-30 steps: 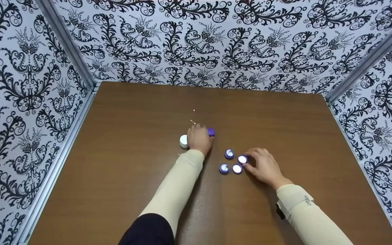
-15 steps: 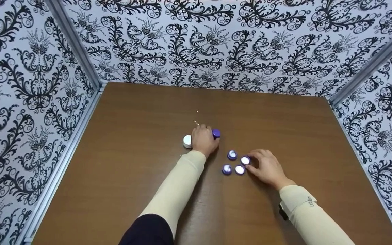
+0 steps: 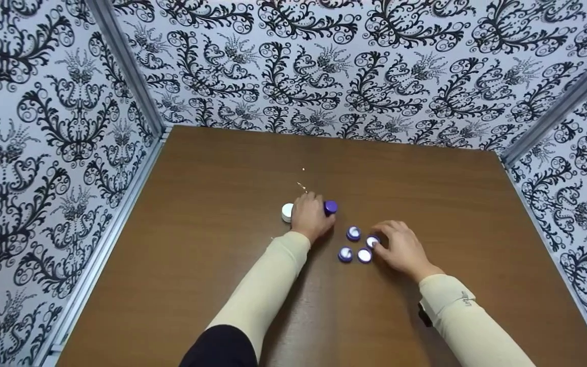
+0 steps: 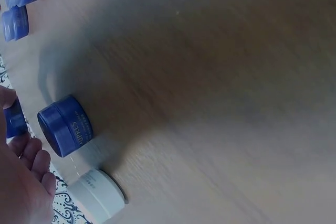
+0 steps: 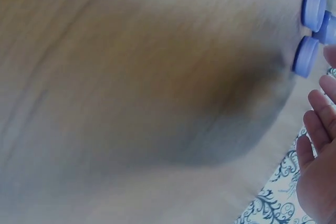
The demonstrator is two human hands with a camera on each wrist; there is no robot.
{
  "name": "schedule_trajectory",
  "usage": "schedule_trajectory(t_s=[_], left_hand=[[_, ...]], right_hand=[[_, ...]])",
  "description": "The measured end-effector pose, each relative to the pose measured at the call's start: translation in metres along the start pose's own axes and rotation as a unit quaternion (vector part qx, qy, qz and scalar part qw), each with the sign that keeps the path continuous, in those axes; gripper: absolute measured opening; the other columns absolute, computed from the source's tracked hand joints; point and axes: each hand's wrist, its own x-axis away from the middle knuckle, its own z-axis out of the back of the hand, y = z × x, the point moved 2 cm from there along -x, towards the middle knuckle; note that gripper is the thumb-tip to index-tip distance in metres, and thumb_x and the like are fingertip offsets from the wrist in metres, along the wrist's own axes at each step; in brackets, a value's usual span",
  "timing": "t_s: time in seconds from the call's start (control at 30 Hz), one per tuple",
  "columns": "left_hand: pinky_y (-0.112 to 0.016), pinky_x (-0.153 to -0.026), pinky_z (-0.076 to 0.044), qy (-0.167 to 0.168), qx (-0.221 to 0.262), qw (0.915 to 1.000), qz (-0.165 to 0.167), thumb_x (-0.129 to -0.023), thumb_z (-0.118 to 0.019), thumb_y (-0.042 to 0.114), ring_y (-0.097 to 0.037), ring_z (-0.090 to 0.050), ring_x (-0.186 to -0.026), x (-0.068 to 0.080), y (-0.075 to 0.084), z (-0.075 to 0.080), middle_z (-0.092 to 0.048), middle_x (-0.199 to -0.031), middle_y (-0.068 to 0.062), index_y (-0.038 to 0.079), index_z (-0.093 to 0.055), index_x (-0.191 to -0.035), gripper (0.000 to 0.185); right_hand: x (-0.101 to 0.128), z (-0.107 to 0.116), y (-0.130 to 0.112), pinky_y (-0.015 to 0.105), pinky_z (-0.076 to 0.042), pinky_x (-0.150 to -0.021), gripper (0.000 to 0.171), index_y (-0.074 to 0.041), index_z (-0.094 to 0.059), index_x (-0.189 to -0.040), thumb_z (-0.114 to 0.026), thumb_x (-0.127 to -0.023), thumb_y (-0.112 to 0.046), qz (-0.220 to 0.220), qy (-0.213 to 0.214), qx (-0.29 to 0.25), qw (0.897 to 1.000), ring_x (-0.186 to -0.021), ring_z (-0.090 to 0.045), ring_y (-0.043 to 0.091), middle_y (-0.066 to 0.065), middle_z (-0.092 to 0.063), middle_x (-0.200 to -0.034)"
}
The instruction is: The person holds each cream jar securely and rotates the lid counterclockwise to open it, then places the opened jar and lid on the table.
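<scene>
Left hand (image 3: pixel 310 218): pinches 1 round blue container (image 4: pixel 16 121) between thumb and fingers; 1 lettered cylindrical blue jar (image 4: pixel 71 127), 1 cylindrical white jar (image 4: pixel 100 196) beside the fingers. Right hand (image 3: pixel 401 248): fingers slightly spread, thumb over 1 round purple-rimmed white disc (image 3: pixel 371 240), contact unclear; 3 similar discs (image 3: pixel 364 256) left of thumb.

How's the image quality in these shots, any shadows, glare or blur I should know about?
Head view: fairly sharp, but the lids look washed out inside. Left wrist: a broad, soft-edged shadow darkens the table, though some lettering on the blue jar reads. Right wrist: another soft shadow, blurry wood grain, right hand cut off by the edge.
</scene>
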Motion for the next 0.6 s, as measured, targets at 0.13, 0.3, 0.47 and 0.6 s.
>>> schedule_trajectory(t_s=[0.13, 0.3, 0.47, 0.6], left_hand=[[-0.041, -0.088, -0.045, -0.005, 0.004, 1.0000, -0.004, -0.079, -0.072, 0.049, -0.028, -0.060, -0.099, 0.003, 0.003, 0.001, -0.064, -0.102, -0.007, 0.007, -0.070, -0.104, 0.049], [-0.041, -0.087, -0.046, -0.001, 0.006, 0.9998, -0.020, -0.079, -0.073, 0.050, -0.028, -0.061, -0.098, 0.009, 0.006, 0.005, -0.065, -0.102, -0.007, 0.008, -0.070, -0.102, 0.048], [-0.039, -0.086, -0.047, -0.003, 0.001, 0.9993, -0.036, -0.080, -0.072, 0.050, -0.025, -0.061, -0.096, 0.015, 0.009, 0.008, -0.065, -0.100, -0.005, 0.009, -0.069, -0.103, 0.047], [-0.037, -0.087, -0.047, -0.012, 0.003, 0.9989, -0.045, -0.081, -0.072, 0.050, -0.023, -0.061, -0.098, 0.019, 0.012, 0.011, -0.065, -0.102, -0.003, 0.010, -0.069, -0.108, 0.048]], right_hand=[[-0.009, 0.000, -0.008, 0.051, -0.038, -0.100, 0.031, -0.006, -0.070, -0.117, -0.071, -0.088, -0.016, 0.023, 0.018, 0.001, 1.000, -0.115, -0.053, 0.031, 0.009, -0.064, -0.120], [-0.019, 0.000, -0.020, 0.051, -0.039, -0.097, 0.030, -0.005, -0.070, -0.118, -0.069, -0.089, -0.013, 0.044, 0.029, 0.001, 0.999, -0.112, -0.055, 0.031, 0.010, -0.066, -0.117], [-0.026, -0.001, -0.031, 0.051, -0.039, -0.098, 0.030, -0.005, -0.069, -0.120, -0.065, -0.090, -0.010, 0.046, 0.027, -0.007, 0.999, -0.112, -0.055, 0.031, 0.010, -0.066, -0.118], [-0.032, -0.002, -0.039, 0.051, -0.040, -0.096, 0.030, -0.004, -0.069, -0.119, -0.064, -0.090, -0.007, 0.053, 0.035, -0.021, 0.998, -0.110, -0.057, 0.032, 0.011, -0.066, -0.116]])
